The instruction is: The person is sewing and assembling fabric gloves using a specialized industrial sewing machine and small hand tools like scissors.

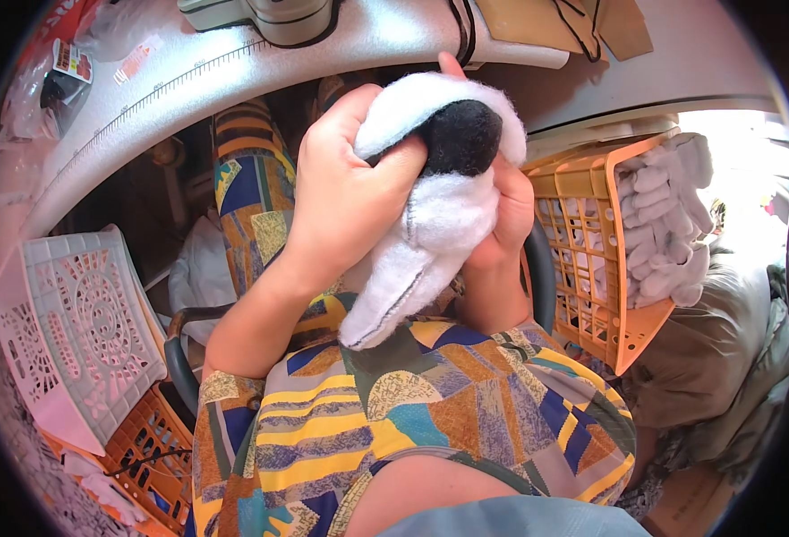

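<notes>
Both my hands hold up a white fleecy sewn fabric piece (448, 210) with a rounded black part (463, 137) at its upper middle. My left hand (349, 183) is closed on its left side, the thumb pressed in beside the black part and the fingers mostly behind the cloth. On the other side my right hand (509, 215) grips the piece; most of its fingers are hidden by the fabric, and one fingertip shows above the top edge. A narrow end with a dark seam line hangs down towards my lap.
A white worktable (144, 125) with a printed ruler scale curves along the far side, bearing a grey machine base (291, 20) and clear plastic bags (18, 107). At right, an orange basket (582, 183) holds several white fabric pieces (663, 224). Left stand a white crate (90, 313) and an orange one (148, 447).
</notes>
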{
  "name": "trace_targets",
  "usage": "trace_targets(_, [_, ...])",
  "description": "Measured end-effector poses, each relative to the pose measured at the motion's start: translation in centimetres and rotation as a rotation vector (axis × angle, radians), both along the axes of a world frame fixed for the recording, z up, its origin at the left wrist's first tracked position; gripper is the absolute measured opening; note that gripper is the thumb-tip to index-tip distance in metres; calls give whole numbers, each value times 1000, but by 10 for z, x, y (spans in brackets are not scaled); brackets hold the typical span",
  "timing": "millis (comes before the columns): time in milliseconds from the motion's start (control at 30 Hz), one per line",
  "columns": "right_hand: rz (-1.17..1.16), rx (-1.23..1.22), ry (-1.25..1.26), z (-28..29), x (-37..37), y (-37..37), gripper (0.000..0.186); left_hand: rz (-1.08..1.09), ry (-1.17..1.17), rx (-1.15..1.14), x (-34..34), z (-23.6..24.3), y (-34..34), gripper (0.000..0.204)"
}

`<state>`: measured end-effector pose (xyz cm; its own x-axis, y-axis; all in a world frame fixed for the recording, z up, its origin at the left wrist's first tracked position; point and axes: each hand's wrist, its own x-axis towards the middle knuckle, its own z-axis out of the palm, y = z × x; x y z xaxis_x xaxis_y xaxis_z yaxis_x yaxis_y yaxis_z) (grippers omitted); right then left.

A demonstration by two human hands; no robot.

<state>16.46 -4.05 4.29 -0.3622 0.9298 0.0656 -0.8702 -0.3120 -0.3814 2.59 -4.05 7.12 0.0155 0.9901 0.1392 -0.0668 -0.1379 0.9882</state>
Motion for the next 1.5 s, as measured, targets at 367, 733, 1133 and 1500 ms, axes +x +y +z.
trace_targets(367, [17,-87,121,-7,-1,4,59,70,-75,-9,7,-4,-2,21])
trace_targets(733, [-993,581,-1385,-16,3,0,30,264,886,1002,8,-35,-35,22])
trace_targets(1133, [-1196,1525,-1505,-59,-13,-34,27,-62,-243,-292,-23,-57,-48,34])
trace_targets(1500, [-625,1122,-1268,-33,1,-18,46,78,-192,-42,-65,-53,-38,41])
